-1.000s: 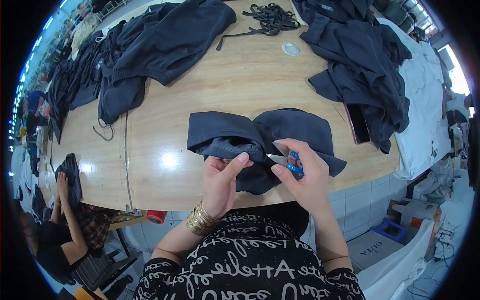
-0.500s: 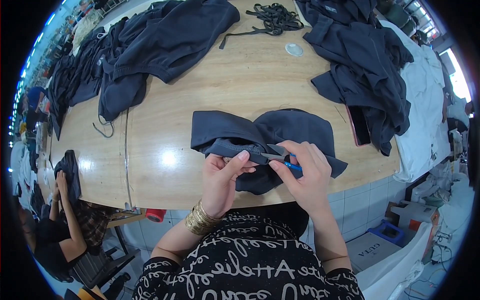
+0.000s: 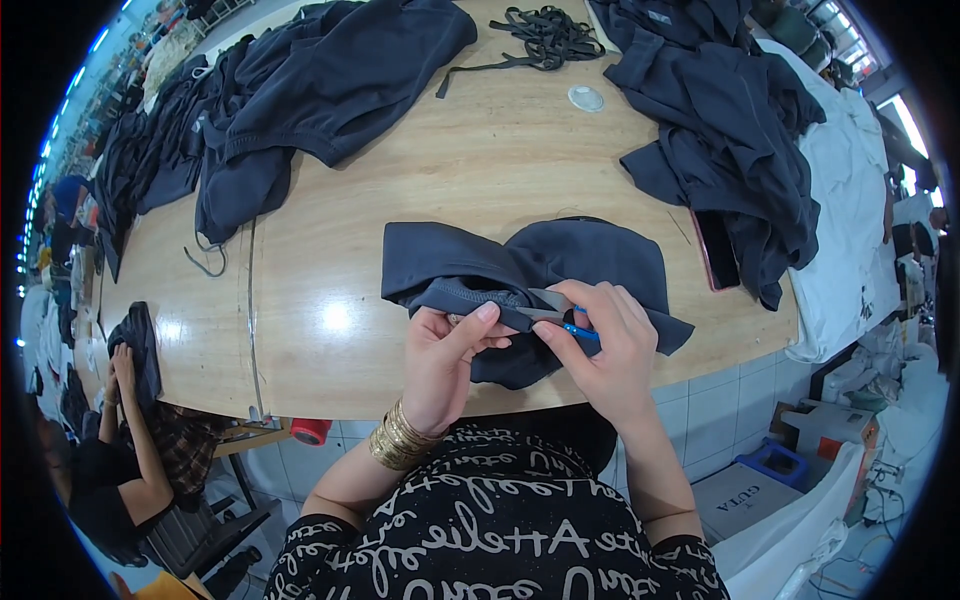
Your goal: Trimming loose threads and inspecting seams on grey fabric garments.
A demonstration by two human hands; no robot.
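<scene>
A dark navy garment (image 3: pixel 600 255) lies bunched on the wooden table (image 3: pixel 400 185) in front of me, a stitched seam turned up at its near side. My left hand (image 3: pixel 445 350) pinches that folded seam edge between thumb and fingers. Closed around a pair of thread snips (image 3: pixel 548 315) with blue handles is my right hand (image 3: pixel 612 340). The snips' two blades are spread apart, their tips pointing left at the cloth by my left thumb. I cannot make out whether a thread lies between them.
Dark garments are heaped at the far left (image 3: pixel 330 100) and right (image 3: pixel 720 150). Black cords (image 3: pixel 548 38), a round pale disc (image 3: pixel 586 98) and a phone (image 3: pixel 716 250) partly under cloth lie on the table. White fabric (image 3: pixel 850 200) hangs over the right edge. Another person (image 3: pixel 135 430) handles dark cloth at left.
My right hand has moved slightly left with the snips, bringing the blades closer over the seam edge. My left hand keeps its pinch in nearly the same spot.
</scene>
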